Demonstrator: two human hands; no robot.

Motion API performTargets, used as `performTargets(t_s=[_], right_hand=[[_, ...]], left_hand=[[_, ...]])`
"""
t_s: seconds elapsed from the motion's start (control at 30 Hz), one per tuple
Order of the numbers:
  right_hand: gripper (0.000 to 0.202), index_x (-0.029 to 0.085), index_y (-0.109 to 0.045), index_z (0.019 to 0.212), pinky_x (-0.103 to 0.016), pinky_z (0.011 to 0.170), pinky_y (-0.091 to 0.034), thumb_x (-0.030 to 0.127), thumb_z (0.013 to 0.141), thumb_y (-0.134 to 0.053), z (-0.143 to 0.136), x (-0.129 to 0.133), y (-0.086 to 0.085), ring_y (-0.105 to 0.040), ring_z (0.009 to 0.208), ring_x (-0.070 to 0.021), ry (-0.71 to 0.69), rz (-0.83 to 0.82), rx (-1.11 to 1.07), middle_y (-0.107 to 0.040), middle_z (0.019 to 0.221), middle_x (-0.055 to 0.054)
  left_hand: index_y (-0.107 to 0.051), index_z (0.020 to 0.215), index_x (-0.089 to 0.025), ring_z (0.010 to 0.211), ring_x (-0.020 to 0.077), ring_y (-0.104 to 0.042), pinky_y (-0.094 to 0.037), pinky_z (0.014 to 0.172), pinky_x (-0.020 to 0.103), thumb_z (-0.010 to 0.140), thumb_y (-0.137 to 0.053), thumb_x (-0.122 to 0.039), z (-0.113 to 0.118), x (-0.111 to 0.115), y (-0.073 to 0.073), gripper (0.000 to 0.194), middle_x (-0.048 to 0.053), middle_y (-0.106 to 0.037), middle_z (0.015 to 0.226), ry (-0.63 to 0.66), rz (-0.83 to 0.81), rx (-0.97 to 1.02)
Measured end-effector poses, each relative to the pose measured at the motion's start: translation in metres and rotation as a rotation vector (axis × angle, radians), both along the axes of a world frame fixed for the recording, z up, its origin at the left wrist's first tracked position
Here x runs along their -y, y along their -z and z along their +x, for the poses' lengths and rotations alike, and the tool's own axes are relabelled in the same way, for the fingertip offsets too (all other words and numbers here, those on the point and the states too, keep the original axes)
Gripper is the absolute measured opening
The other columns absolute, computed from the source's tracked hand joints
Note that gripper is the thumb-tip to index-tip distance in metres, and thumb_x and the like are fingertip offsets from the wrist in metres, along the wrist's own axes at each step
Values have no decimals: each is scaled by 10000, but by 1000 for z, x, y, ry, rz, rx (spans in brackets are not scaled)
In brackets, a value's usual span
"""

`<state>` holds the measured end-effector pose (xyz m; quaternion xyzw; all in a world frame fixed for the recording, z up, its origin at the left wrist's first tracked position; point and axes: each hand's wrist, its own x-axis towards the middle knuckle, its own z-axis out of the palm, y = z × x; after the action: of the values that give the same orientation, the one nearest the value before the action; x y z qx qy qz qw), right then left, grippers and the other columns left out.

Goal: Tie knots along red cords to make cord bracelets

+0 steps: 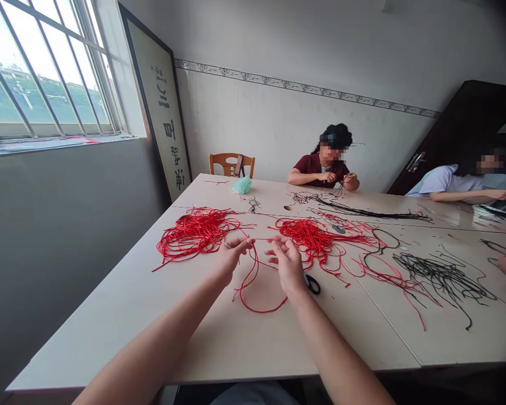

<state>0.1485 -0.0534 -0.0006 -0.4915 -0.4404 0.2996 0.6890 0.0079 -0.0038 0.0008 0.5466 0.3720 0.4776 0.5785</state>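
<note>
Between my two hands runs a short stretch of red cord (265, 311), whose loop hangs down onto the table. My left hand (236, 252) pinches the cord between thumb and forefinger. Thumb and forefinger of my right hand (285, 260) are closed on the other end, with the remaining fingers loosely curled. Beyond my left hand lies a pile of red cords (198, 233). A second red cord pile (307, 236) is just behind my right hand. Black-handled scissors (313, 284) lie by my right wrist, partly hidden by it.
Black cords (442, 278) lie tangled at the right, and a long black bundle (362, 210) lies farther back. A green-white crumpled packet (242, 185) is near the far edge. Across the table (109, 337) a person (324, 166) handles cords; others sit at the right.
</note>
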Motion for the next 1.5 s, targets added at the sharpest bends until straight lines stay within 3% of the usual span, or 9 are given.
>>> performTargets(t_s=[0.1, 0.17, 0.27, 0.4, 0.53, 0.73, 0.87, 1.1, 1.5], right_hand=[[211, 188, -553, 923, -270, 648, -459, 361, 809, -516, -10, 10, -3, -543, 689, -135, 222, 149, 347, -604, 908, -65], [202, 187, -593, 891, -271, 657, -444, 351, 824, -493, -21, 14, -2, -536, 674, -143, 158, 150, 501, -618, 832, -59], [219, 194, -627, 864, -255, 589, -432, 370, 811, -508, -35, 9, 6, -548, 613, -145, -25, 38, 542, -645, 757, -40], [208, 191, -631, 785, -246, 558, -419, 372, 786, -528, -38, -5, 17, -563, 582, -147, -40, -68, 514, -662, 708, -26], [206, 191, -621, 726, -241, 552, -406, 353, 796, -514, -32, -10, 20, -538, 556, -135, -25, -76, 562, -665, 706, -20], [173, 207, -631, 827, -244, 584, -421, 321, 808, -502, -25, -3, 11, -549, 607, -138, -3, -9, 667, -667, 811, -27], [202, 207, -645, 857, -255, 612, -434, 335, 820, -494, -16, 1, 2, -559, 648, -147, 8, 71, 605, -662, 816, -37], [214, 192, -649, 865, -256, 587, -442, 351, 799, -521, -8, -1, -1, -551, 626, -143, 4, 81, 478, -653, 798, -45], [207, 174, -604, 758, -236, 550, -429, 378, 726, -611, -1, -8, 5, -513, 573, -120, -130, 27, 235, -593, 653, -4]], left_hand=[[-684, 819, -164, 673, 110, -519, -305, 536, 212, 646, -675, -427, -4, -5, 2, 314, 65, -659, 859, 19, -180, 136], [-680, 827, -160, 743, 126, -561, -342, 575, 209, 646, -683, -398, -4, -5, 3, 299, 81, -665, 907, 41, -247, 227], [-674, 833, -165, 818, 158, -595, -403, 666, 238, 661, -672, -370, 0, 0, 3, 268, 87, -671, 951, 65, -285, 335], [-669, 835, -166, 868, 184, -604, -432, 728, 275, 692, -631, -360, 8, 9, 2, 244, 93, -675, 970, 86, -329, 430], [-664, 815, -175, 896, 182, -596, -419, 761, 276, 692, -640, -366, 10, 12, 1, 229, 85, -679, 953, 89, -295, 414], [-641, 672, -157, 724, 149, -567, -397, 688, 255, 651, -684, -376, 2, 3, -3, 224, 47, -651, 730, 15, -71, 196], [-626, 672, -164, 672, 128, -535, -378, 667, 250, 668, -660, -403, -2, -2, -4, 242, 22, -616, 672, -7, 33, 100], [-642, 697, -141, 683, 132, -529, -392, 693, 264, 681, -646, -416, -1, 3, -8, 276, 42, -618, 700, 149, 111, 13], [-666, 744, -133, 735, 165, -571, -419, 720, 286, 658, -675, -376, -5, 8, -16, 257, 62, -660, 780, 222, 83, -44]])
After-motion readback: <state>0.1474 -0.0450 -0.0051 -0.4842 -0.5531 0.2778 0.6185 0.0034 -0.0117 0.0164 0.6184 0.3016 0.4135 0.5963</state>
